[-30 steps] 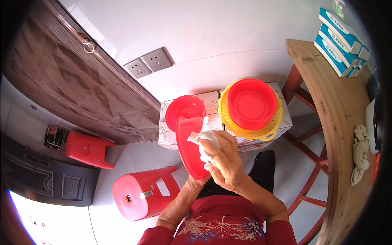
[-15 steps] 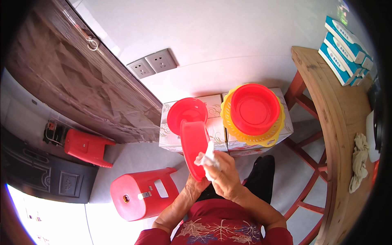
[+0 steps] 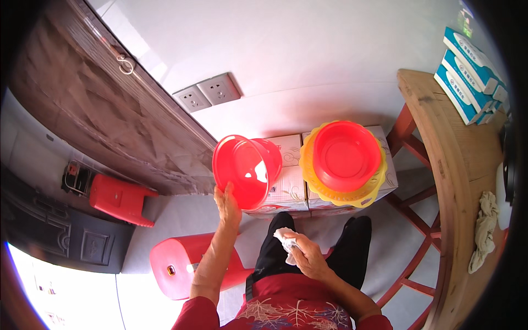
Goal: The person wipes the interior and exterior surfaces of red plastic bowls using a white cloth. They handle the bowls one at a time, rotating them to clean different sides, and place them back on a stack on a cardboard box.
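Observation:
My left hand (image 3: 226, 204) grips the near rim of a red plastic basin (image 3: 237, 176), which is tilted in front of another red basin (image 3: 270, 157) on a patterned carton (image 3: 289, 184). Whether the two basins touch I cannot tell. Over my lap, my right hand (image 3: 308, 257) is closed around a crumpled white cloth or tissue (image 3: 286, 242). To the right of the basins, a red basin (image 3: 347, 157) rests inside a yellow colander (image 3: 352, 197) on a second carton (image 3: 389, 175).
A red stool (image 3: 176, 264) stands at my left, with another red stool (image 3: 118, 199) farther off. On the right is a wooden table (image 3: 440, 137) bearing blue-and-white tissue boxes (image 3: 467, 71) and a beige cloth (image 3: 484, 231). Wall sockets (image 3: 206, 92) sit above the cartons.
My left hand has carried the basin forward and left, from over my lap to the cartons. My right hand has come away from it, lower, still holding the white cloth or tissue.

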The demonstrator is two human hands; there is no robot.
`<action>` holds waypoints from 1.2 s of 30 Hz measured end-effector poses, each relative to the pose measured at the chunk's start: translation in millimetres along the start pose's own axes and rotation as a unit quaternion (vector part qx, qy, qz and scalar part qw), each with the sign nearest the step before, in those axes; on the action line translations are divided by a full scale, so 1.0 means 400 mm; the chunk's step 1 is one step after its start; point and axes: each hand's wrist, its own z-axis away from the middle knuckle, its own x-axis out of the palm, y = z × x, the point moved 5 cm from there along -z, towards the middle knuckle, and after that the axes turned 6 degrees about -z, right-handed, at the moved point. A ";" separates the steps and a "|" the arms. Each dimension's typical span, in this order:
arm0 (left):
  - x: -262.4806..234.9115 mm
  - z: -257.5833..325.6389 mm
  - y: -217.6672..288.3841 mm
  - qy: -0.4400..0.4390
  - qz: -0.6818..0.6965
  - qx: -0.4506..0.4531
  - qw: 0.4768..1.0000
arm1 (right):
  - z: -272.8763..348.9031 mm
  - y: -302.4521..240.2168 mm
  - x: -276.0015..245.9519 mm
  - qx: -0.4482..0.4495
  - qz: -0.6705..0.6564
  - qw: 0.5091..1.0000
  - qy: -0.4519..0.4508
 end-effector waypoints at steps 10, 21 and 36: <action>-0.073 -0.238 -0.137 0.120 -0.425 -0.028 0.897 | 0.031 0.017 -0.042 0.055 -0.003 0.998 0.010; -0.035 -0.203 -0.089 0.160 -0.481 0.037 0.861 | 0.032 0.016 -0.040 0.049 -0.050 0.997 0.019; 0.537 0.039 0.034 -0.225 -0.488 0.205 0.818 | 0.076 0.031 -0.108 0.051 -0.055 0.994 0.076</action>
